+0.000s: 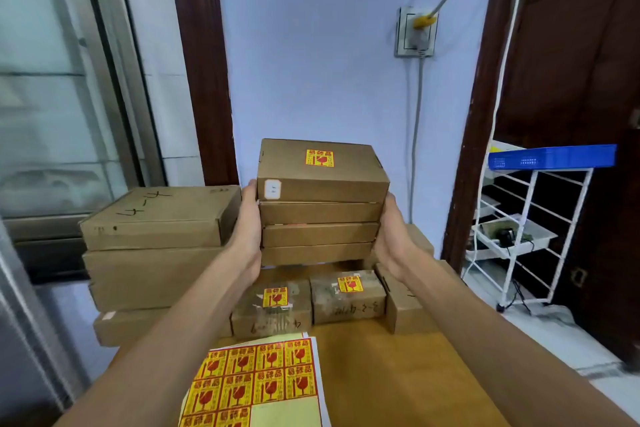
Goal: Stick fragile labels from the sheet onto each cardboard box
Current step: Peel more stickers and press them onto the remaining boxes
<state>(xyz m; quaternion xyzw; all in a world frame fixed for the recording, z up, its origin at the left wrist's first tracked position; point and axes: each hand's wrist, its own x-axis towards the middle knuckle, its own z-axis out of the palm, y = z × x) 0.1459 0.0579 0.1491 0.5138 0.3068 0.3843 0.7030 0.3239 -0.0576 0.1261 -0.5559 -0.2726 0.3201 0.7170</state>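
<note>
While the left hand (247, 229) presses flat against the left side of a stack of four flat brown cardboard boxes (320, 215), the right hand (393, 239) presses against its right side, so the stack is clamped between the two palms with the fingers stretched along the box sides rather than curled round them. The topmost box of the held stack (322, 168) carries a yellow and red fragile label (319, 158) on its lid and a small white sticker (272, 189) on its near left corner. The stack sits above the far part of a brown wooden table (398, 374); whether its bottom box touches anything beneath cannot be told. Below it, on the table, stand two small worn cardboard boxes (348, 296), each already bearing a fragile label on top, with a plain small box (403, 308) just beside them on the right. To the left rises a pile of larger flat cardboard boxes (156, 253), the top one marked with black handwriting. The sheet of yellow and red fragile labels (256, 381) lies at the near edge of the table between the forearms, with one bare yellow patch at its lower right. A white wire rack (526, 236) with a blue plastic tray (554, 156) on top stands at the right.
</note>
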